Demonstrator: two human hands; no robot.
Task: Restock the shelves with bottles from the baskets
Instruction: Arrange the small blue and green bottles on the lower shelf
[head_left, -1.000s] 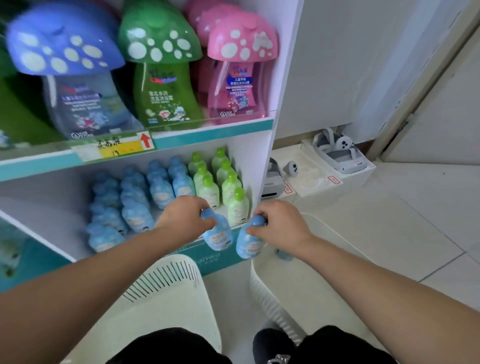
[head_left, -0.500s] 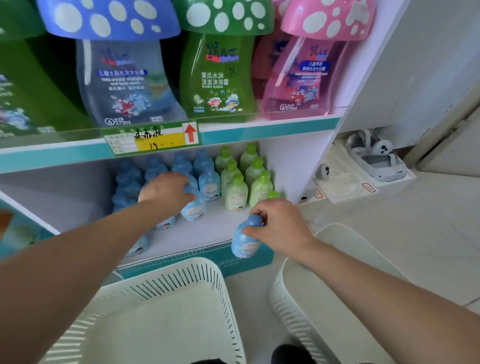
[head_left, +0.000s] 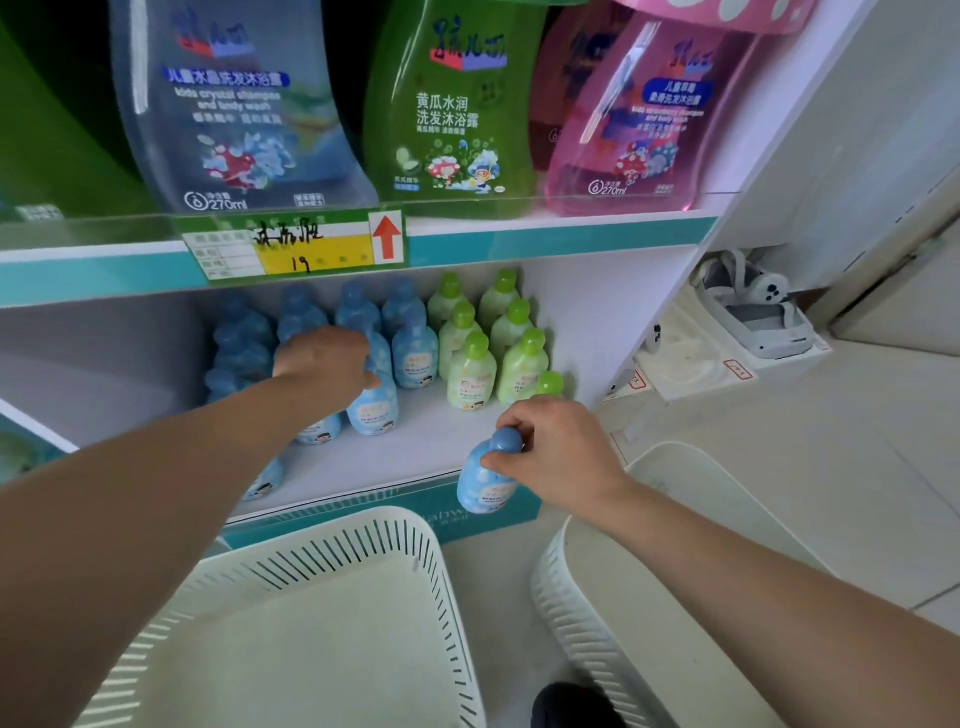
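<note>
My left hand reaches into the lower shelf and grips the top of a small blue bottle standing among several blue bottles. My right hand holds another small blue bottle by its cap, upright, just in front of the shelf's front edge. Several green-capped bottles stand in rows at the right of the shelf. Two white slotted baskets sit below: the left basket and the right basket. No bottles show inside either.
The upper shelf carries large blue, green and pink mushroom-capped bottles behind a price tag. White boxes with a headset lie on the floor to the right. The shelf's white side wall bounds the green bottles.
My left hand has moved its blue bottle deeper into the shelf among the blue ones. My right hand has raised its bottle slightly toward the shelf edge. The view has moved closer.
</note>
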